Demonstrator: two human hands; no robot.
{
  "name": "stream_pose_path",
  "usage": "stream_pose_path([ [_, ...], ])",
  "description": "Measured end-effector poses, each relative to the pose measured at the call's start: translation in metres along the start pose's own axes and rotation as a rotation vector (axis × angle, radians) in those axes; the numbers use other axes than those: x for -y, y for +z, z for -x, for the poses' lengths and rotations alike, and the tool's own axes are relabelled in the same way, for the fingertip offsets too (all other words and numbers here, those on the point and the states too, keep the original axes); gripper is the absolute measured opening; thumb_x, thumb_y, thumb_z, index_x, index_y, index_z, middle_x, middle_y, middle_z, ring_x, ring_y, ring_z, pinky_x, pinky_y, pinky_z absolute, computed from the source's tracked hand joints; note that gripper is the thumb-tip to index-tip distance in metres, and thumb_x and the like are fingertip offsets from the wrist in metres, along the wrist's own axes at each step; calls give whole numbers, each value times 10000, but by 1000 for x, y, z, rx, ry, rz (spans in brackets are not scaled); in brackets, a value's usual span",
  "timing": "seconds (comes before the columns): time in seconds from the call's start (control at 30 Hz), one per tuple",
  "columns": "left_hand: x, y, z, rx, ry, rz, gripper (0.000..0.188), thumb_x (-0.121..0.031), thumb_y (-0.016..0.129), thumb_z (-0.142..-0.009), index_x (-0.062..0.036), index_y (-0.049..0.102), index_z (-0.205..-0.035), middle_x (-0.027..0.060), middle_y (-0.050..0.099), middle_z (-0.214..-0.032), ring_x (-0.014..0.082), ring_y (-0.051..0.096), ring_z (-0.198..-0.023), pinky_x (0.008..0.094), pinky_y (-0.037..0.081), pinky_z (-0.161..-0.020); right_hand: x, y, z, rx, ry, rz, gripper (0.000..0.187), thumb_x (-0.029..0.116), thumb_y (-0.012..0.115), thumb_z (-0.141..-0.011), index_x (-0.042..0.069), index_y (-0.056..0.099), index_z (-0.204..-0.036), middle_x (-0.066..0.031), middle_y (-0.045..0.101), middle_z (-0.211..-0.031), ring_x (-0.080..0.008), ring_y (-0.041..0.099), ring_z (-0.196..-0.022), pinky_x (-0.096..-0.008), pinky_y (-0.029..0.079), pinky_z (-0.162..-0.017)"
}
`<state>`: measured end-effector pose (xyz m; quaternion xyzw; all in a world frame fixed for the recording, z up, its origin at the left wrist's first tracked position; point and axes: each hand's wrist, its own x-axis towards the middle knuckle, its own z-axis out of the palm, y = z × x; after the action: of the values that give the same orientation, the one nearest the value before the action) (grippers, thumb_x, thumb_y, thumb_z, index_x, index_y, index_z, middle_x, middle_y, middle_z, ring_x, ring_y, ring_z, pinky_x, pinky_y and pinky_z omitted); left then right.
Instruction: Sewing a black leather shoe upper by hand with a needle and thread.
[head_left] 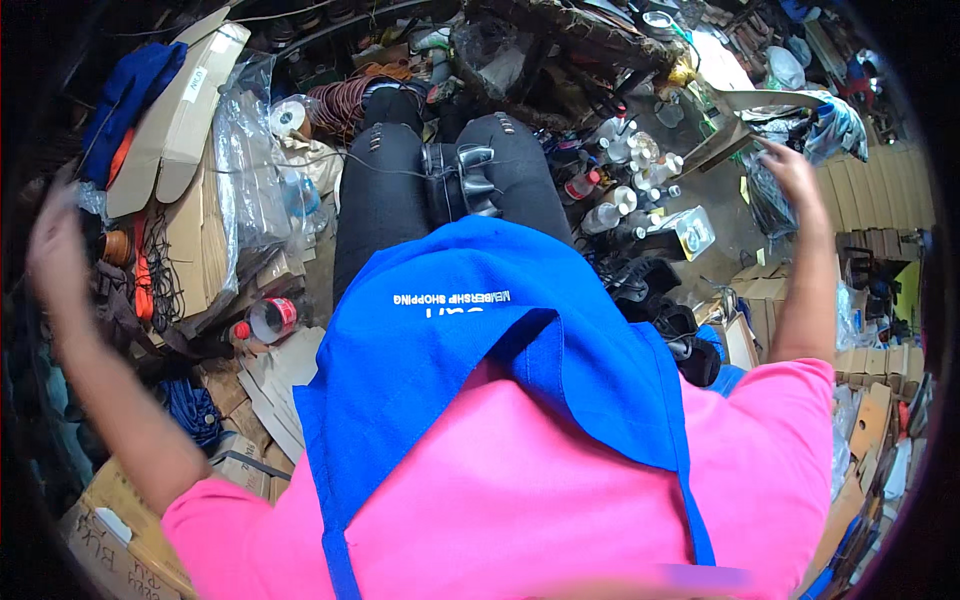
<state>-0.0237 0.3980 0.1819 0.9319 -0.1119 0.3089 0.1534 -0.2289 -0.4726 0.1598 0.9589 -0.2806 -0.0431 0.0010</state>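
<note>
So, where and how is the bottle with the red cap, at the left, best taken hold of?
I would grip the bottle around its rounded body, by the red label, coming from above with the left hand. It seems to lie on its side, red cap toward the left, with its upper side uncovered; the small cap would probably give a weaker hold.

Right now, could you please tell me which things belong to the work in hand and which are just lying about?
Seemingly in use: black shoe-like thing between the thighs; thin cord across the left leg.
Lying about: plastic bottles; cardboard; white roll.
</note>
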Motion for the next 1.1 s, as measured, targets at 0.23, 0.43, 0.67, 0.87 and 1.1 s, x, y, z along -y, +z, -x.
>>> stream_pose_path([
  [0.23, -264, 164, 94, 615, 203, 641, 274, -112, 607, -857, -59, 664, -1120, 153, 650, -1083, 295, 621, -993, 360, 484, -876, 263, 110, 54, 305, -673, -794, 390, 270, 662, -871, 151, 619, -1240, -109, 674, -1091, -167, 634, -946, -320, 487, -876],
  [0.43, -292, 179, 118, 811, 52, 668, 380, -244, 687, -808, -50, 631, -1130, 193, 665, -948, 341, 642, -896, 399, 501, -808, 312, 102, 43, 412, -742, -640, 285, 216, 724, -806, 32, 661, -1015, -74, 656, -926, -130, 595, -845, -299, 481, -769],
  [0.67, -248, 173, 122, 823, -66, 641, 278, -270, 739, -773, -13, 692, -869, 152, 661, -817, 243, 642, -745, 338, 494, -678, 253, 104, 74, 497, -760, -831, 290, 180, 728, -803, 36, 643, -1039, -33, 533, -874, -109, 516, -819, -275, 440, -727],
  [0.87, -251, 171, 113, 828, -45, 707, 266, -172, 800, -711, -22, 583, -742, 12, 503, -687, 105, 459, -656, 265, 394, -609, 244, 137, 86, 217, -658, -707, 395, 188, 748, -778, 104, 646, -1150, -93, 587, -970, -216, 599, -928, -312, 474, -825],
  [1.1, -215, 180, 102, 778, -324, 720, 304, -209, 730, -819, -62, 539, -635, -58, 441, -644, 52, 380, -609, 241, 324, -549, 229, 137, 78, 497, -443, -1132, 226, 226, 667, -893, 47, 573, -793, 32, 562, -743, -58, 516, -722, -235, 436, -652],
])
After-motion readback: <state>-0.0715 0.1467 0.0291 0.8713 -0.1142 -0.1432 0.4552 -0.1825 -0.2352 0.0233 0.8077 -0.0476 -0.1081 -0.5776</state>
